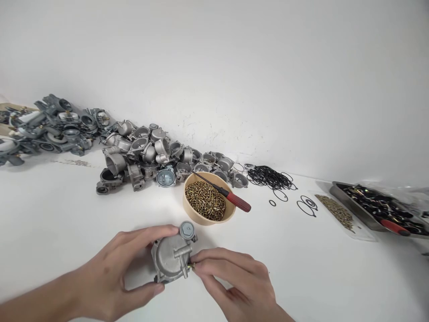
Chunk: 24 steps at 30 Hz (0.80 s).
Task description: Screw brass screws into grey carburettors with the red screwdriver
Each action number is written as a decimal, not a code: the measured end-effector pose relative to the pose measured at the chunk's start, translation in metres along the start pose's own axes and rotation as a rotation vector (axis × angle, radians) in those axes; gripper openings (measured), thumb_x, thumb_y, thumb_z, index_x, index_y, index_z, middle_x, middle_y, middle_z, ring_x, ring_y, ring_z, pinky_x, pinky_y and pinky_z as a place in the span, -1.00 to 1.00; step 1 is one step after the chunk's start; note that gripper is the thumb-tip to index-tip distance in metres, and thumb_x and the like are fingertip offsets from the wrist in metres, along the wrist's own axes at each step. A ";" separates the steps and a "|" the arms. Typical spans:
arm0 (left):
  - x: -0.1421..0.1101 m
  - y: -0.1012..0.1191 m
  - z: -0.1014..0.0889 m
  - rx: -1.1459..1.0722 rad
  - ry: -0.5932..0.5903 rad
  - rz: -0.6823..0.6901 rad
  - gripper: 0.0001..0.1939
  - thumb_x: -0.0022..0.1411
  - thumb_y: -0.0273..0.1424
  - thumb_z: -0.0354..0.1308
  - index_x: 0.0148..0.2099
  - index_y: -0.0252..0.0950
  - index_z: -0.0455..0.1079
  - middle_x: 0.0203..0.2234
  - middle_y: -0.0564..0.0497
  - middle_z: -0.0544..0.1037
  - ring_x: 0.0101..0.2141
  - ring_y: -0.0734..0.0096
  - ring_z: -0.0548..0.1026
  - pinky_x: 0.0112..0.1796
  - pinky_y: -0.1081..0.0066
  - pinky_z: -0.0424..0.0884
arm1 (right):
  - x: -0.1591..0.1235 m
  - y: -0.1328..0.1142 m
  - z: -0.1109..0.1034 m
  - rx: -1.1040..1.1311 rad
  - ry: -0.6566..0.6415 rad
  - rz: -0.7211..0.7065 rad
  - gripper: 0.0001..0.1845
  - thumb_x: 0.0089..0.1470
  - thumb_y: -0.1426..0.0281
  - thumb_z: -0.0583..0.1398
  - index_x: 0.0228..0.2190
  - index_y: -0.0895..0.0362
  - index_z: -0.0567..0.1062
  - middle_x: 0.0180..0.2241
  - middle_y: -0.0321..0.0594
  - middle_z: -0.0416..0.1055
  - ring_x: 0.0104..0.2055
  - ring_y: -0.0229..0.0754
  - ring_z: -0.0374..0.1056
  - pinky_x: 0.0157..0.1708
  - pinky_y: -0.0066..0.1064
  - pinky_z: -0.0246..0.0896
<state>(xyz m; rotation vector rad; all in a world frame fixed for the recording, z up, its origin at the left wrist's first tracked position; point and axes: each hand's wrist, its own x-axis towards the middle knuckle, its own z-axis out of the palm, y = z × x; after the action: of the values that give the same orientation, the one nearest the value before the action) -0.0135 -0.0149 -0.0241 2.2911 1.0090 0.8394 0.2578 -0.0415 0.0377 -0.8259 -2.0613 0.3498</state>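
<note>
My left hand [114, 273] grips a grey cast-metal carburetor part [170, 255] on the white table, thumb and fingers wrapped round its left side. My right hand [234, 279] pinches a small brass screw [192, 265] against the part's right edge. Just beyond them stands a tan bowl [187, 210] filled with brass screws. A screwdriver with a red handle [234, 200] lies across the bowl's rim.
A pile of grey carburetor bodies [147, 154] runs along the wall at the back left. Black rubber O-rings [270, 177] lie at the back right. Farther right are loose brass screws [335, 210] and a metal tray [355, 208] of dark parts with a red-handled tool [395, 227].
</note>
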 end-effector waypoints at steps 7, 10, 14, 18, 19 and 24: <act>0.009 0.003 0.000 -0.032 0.030 0.049 -0.19 0.25 -0.22 0.35 0.43 0.15 0.07 0.22 0.10 0.54 0.02 0.16 0.64 0.11 0.24 0.57 | 0.002 0.000 0.001 -0.015 0.003 -0.016 -0.72 0.17 0.73 0.21 -0.20 0.17 0.58 -0.24 -0.14 0.62 -0.29 -0.30 0.59 -0.24 -0.58 0.54; 0.015 0.006 -0.003 -0.074 0.021 0.066 -0.21 0.23 -0.27 0.38 0.39 0.14 0.09 0.16 0.11 0.59 -0.06 0.24 0.68 0.07 0.32 0.58 | 0.002 0.000 0.001 -0.002 -0.036 -0.009 -0.71 0.18 0.73 0.22 -0.17 0.17 0.59 -0.21 -0.15 0.62 -0.28 -0.30 0.57 -0.25 -0.58 0.52; 0.018 0.010 -0.003 -0.093 0.021 0.070 -0.20 0.19 -0.36 0.37 0.37 0.12 0.10 0.13 0.11 0.61 -0.08 0.26 0.68 0.05 0.34 0.59 | 0.001 0.001 0.000 0.010 -0.061 0.013 -0.68 0.18 0.74 0.21 -0.15 0.17 0.58 -0.19 -0.14 0.61 -0.28 -0.29 0.57 -0.25 -0.55 0.51; 0.018 0.012 0.001 -0.110 0.067 0.108 -0.20 0.17 -0.43 0.31 0.36 0.07 0.09 0.13 0.06 0.60 -0.04 0.22 0.67 0.02 0.35 0.60 | 0.002 0.002 0.000 0.024 -0.058 0.004 -0.68 0.19 0.74 0.19 -0.14 0.17 0.58 -0.21 -0.13 0.60 -0.29 -0.28 0.56 -0.25 -0.54 0.51; 0.018 0.013 0.002 -0.104 0.078 0.111 -0.21 0.16 -0.44 0.29 0.36 0.07 0.09 0.13 0.05 0.60 -0.04 0.21 0.67 0.02 0.35 0.60 | 0.002 0.003 0.000 0.026 -0.061 0.005 -0.68 0.19 0.74 0.19 -0.14 0.16 0.57 -0.22 -0.13 0.60 -0.30 -0.28 0.56 -0.26 -0.53 0.51; 0.020 0.016 0.002 -0.090 0.082 0.102 -0.21 0.12 -0.47 0.25 0.33 0.06 0.10 0.10 0.07 0.62 -0.08 0.21 0.67 -0.01 0.34 0.61 | 0.003 0.004 -0.001 0.036 -0.074 -0.012 -0.69 0.18 0.74 0.20 -0.17 0.16 0.57 -0.24 -0.13 0.60 -0.32 -0.26 0.55 -0.30 -0.52 0.52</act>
<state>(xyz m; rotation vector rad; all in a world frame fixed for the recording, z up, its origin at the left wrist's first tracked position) 0.0057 -0.0096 -0.0083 2.2639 0.8759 1.0068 0.2592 -0.0368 0.0377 -0.7893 -2.1218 0.4154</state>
